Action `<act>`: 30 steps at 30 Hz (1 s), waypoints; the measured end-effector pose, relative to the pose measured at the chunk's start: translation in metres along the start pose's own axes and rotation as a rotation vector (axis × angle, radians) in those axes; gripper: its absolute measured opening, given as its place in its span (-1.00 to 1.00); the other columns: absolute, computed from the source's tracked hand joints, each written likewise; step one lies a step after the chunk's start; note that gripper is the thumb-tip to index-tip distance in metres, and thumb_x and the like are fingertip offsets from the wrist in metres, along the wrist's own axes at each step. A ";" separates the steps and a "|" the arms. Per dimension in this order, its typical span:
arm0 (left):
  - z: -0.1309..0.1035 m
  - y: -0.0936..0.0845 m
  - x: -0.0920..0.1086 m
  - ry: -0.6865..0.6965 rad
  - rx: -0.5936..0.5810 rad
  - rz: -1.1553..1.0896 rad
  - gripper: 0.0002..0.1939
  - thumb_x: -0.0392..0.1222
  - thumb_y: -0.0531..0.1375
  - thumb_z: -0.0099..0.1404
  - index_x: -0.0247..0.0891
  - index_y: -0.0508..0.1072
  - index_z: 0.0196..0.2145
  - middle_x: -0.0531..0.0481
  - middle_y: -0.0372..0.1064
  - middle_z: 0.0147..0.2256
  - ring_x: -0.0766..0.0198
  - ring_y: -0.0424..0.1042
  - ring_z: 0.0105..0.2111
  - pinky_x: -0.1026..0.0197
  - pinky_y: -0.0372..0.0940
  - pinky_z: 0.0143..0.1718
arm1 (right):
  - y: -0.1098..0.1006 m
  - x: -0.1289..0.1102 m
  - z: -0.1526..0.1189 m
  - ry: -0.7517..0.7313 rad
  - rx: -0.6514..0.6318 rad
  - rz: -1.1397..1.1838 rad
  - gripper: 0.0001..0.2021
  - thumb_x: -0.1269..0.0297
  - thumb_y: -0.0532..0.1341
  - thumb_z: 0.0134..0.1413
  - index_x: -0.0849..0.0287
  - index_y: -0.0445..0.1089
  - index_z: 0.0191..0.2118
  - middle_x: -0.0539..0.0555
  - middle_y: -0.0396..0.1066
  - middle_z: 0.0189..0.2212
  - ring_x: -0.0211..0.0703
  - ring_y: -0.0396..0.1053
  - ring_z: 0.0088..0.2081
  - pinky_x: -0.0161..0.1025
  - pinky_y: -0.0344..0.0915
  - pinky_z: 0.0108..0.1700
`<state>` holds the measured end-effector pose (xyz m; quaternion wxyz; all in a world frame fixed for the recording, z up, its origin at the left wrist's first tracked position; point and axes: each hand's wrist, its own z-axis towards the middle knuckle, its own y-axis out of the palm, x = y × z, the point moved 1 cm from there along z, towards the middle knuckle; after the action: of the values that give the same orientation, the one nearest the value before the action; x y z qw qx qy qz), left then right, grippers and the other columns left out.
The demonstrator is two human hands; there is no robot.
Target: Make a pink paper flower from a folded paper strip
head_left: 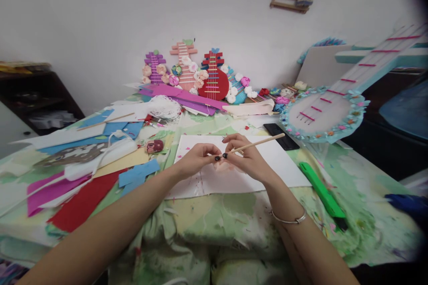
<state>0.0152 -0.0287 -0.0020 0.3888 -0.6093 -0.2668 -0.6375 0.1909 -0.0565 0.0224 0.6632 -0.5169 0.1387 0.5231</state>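
Over a white sheet (281, 164) on the table, my two hands meet with thumb tips nearly touching. A slim wooden stick (262, 142) runs through my right hand (249, 158), its free end pointing up and to the right. My right fingers are closed on it near its lower end. My left hand (199, 160) pinches at that lower end, against a piece of pale peach crepe paper (223, 166). The paper hangs below the thumbs and is partly hidden by my fingers. Small pink scraps lie on the sheet beside my left hand.
Right of the sheet lie a green utility knife (323, 193) and a black phone (281, 136). Coloured paper strips, a red one (83, 200) among them, cover the left side. Decorated paper instruments (214, 82) lean on the wall; a light-blue one (324, 116) stands right.
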 end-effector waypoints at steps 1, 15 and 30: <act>0.000 0.000 0.000 0.001 0.009 -0.004 -0.75 -0.10 0.25 0.07 -0.39 0.42 -0.41 -0.02 0.35 -0.47 0.35 0.30 -0.46 0.31 0.18 -0.41 | 0.000 0.000 0.000 0.012 0.003 0.002 -0.89 0.25 0.19 -0.02 0.15 0.36 -0.48 0.08 0.26 -0.16 -0.07 0.19 -0.02 -0.09 0.12 0.00; -0.001 0.001 0.006 -0.048 0.047 -0.094 -0.75 -0.16 0.33 -0.05 -0.40 0.42 -0.47 -0.01 0.36 -0.50 0.36 0.31 -0.51 0.31 0.19 -0.44 | 0.001 0.002 0.001 0.035 0.005 0.059 -0.85 0.23 0.17 0.01 0.15 0.41 -0.46 0.09 0.28 -0.16 -0.08 0.20 -0.02 -0.10 0.11 0.01; -0.004 -0.002 0.005 -0.016 -0.038 -0.139 -0.80 -0.18 0.29 0.03 -0.39 0.46 -0.42 -0.03 0.37 -0.45 0.35 0.31 -0.45 0.32 0.19 -0.38 | -0.001 -0.002 0.000 0.037 -0.014 0.091 -0.88 0.31 0.16 -0.02 0.15 0.38 -0.50 0.06 0.26 -0.10 -0.08 0.17 0.02 -0.09 0.06 0.06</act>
<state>0.0118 -0.0316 0.0030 0.3297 -0.6018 -0.2994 -0.6629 0.1914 -0.0577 0.0243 0.6324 -0.5242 0.1706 0.5442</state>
